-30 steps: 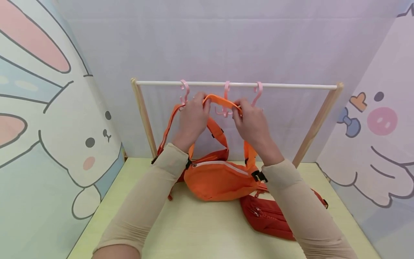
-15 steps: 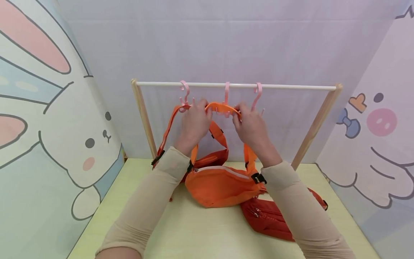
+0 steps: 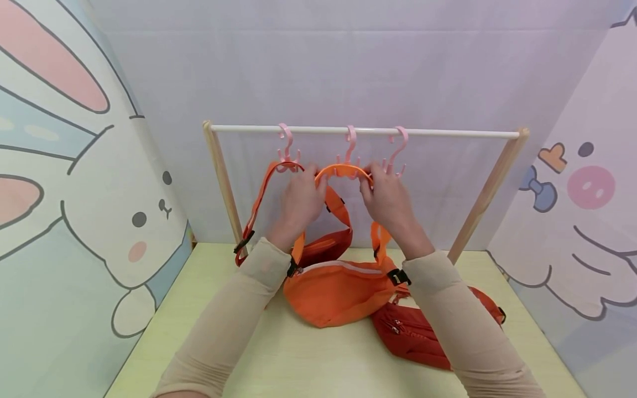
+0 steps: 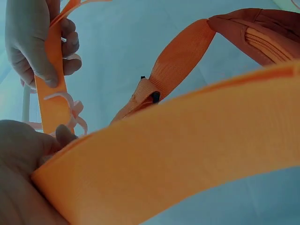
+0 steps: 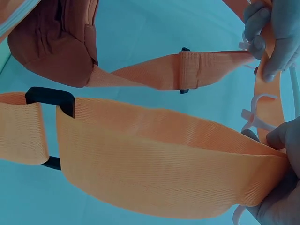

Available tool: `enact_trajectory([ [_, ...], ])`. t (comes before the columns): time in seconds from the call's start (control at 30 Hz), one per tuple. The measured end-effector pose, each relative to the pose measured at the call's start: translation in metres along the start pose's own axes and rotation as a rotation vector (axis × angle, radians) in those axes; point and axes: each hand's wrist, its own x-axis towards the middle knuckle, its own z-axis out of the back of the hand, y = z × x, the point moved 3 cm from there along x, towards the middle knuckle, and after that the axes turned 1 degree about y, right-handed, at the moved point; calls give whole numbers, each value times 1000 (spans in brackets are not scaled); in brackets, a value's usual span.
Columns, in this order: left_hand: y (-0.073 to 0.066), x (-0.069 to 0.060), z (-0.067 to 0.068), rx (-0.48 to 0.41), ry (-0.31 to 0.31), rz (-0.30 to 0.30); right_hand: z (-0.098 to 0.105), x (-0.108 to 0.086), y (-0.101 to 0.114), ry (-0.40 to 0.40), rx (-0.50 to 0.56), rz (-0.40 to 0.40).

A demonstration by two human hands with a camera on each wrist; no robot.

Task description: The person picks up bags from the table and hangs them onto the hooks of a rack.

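Both hands hold the orange strap (image 3: 343, 170) of an orange waist bag (image 3: 338, 296). The left hand (image 3: 304, 198) pinches it on the left and the right hand (image 3: 391, 200) on the right. Between them the strap arches across the prongs of the middle pink hook (image 3: 350, 145), with prong tips showing behind and in front of it. The bag hangs below with its white zipper up, low over the table. In the left wrist view the wide strap (image 4: 178, 154) runs from the left hand; the right wrist view shows a black buckle (image 5: 51, 96) on it.
On the left pink hook (image 3: 287, 146) hangs a red waist bag (image 3: 325, 247) by its orange strap. A third pink hook (image 3: 396, 149) is on the white rail (image 3: 463, 133), right. Another red bag (image 3: 410, 334) lies on the table (image 3: 308, 359), partly behind the right sleeve.
Both hands have lowered the strap from above the middle hook's prongs onto their level. The orange bag has sunk slightly. The middle and right hooks have shifted a little.
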Motion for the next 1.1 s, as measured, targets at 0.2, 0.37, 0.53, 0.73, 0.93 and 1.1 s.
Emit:
enact_trajectory([
  [0.2,8,-7,-5,-82,22,24,-6,-4,-4,22,19,-10],
  [0.37,17,-12,-9,-112,41,24,-10,-6,-6,30,20,-12],
  [0.53,26,-18,-13,-123,57,27,-14,-7,-9,30,51,-15],
  [0.73,40,-26,-16,-147,66,36,-20,-12,-14,42,98,-32],
  [0.93,51,-35,-21,-146,71,42,-29,-19,-25,69,132,-69],
  [1.1,57,-42,-26,-159,68,58,-37,-24,-34,81,151,-97],
])
